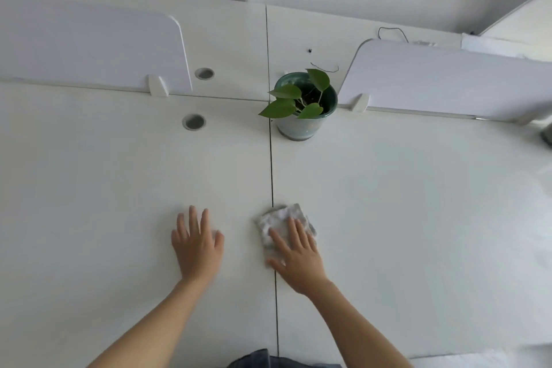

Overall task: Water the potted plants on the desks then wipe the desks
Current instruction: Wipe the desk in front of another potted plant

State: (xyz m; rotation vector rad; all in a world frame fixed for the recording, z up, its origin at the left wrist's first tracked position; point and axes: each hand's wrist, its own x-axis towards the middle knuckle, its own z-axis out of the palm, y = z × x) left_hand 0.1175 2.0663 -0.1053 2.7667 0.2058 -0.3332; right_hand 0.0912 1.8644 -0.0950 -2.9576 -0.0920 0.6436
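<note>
A green-leaved plant in a teal pot [301, 104] stands at the back of the right desk [418, 203], just right of the seam between two white desks. A folded grey cloth [277, 222] lies across that seam near me. My right hand [297, 257] presses flat on the cloth with straight fingers. My left hand [197, 243] rests flat on the left desk [104, 188], fingers spread, holding nothing.
White divider panels stand at the back left [89, 48] and back right [448, 81]. Two round cable holes [194, 122] sit in the left desks. A loose dark wire [325, 69] lies behind the pot. A grey object [548, 136] shows at the right edge.
</note>
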